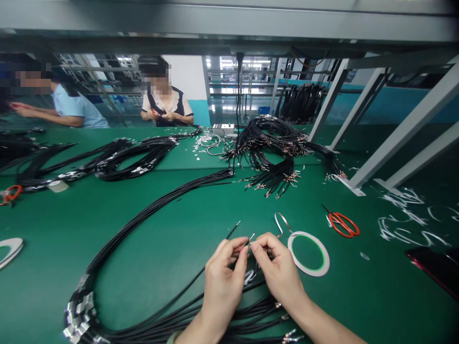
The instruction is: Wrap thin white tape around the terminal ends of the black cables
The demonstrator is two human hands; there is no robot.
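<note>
My left hand (224, 274) pinches a thin black cable close to its stripped end, between thumb and index finger. My right hand (281, 270) is closed at the same tip, where a small copper-coloured piece shows between the fingertips. Most of what the right fingers hold is hidden. A second cable end (234, 230) sticks out beyond the left fingers. Under both hands runs a bundle of black cables (172, 313), wrapped with silvery foil (81, 315) at lower left. Just right of the right hand lies a flat tape roll (325, 258) with a loose copper-and-white strip (283, 220).
Orange-handled scissors (344, 225) lie right of the roll, near white backing scraps (405, 215). Coiled black cables (268, 131) sit at the back, by metal legs (398, 124). Another orange-handled tool (13, 192) lies far left. Two people (167, 105) work across the table.
</note>
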